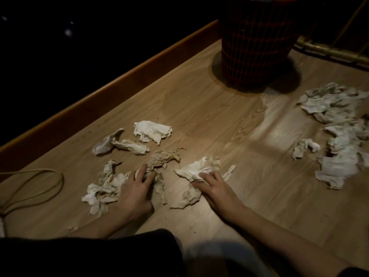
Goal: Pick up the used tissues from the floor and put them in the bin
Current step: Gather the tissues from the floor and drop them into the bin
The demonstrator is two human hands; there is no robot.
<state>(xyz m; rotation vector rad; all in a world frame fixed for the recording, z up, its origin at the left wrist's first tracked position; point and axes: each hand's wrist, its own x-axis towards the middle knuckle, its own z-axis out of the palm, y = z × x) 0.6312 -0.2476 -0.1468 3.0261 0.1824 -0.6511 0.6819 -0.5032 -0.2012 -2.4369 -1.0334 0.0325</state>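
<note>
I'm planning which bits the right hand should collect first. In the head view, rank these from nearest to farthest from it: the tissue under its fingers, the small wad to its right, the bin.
1. Tissue under the fingers: touching the right hand.
2. Small wad: to the right, near the big pile.
3. Bin: farthest, at the top of the view.

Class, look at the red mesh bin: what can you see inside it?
Nothing certain. The red mesh bin stands dark on the floor, its rim cut off by the frame. Any tissues inside are hidden.

tissues (151, 133) scattered on floor (209, 120), bin (257, 43) behind
</note>
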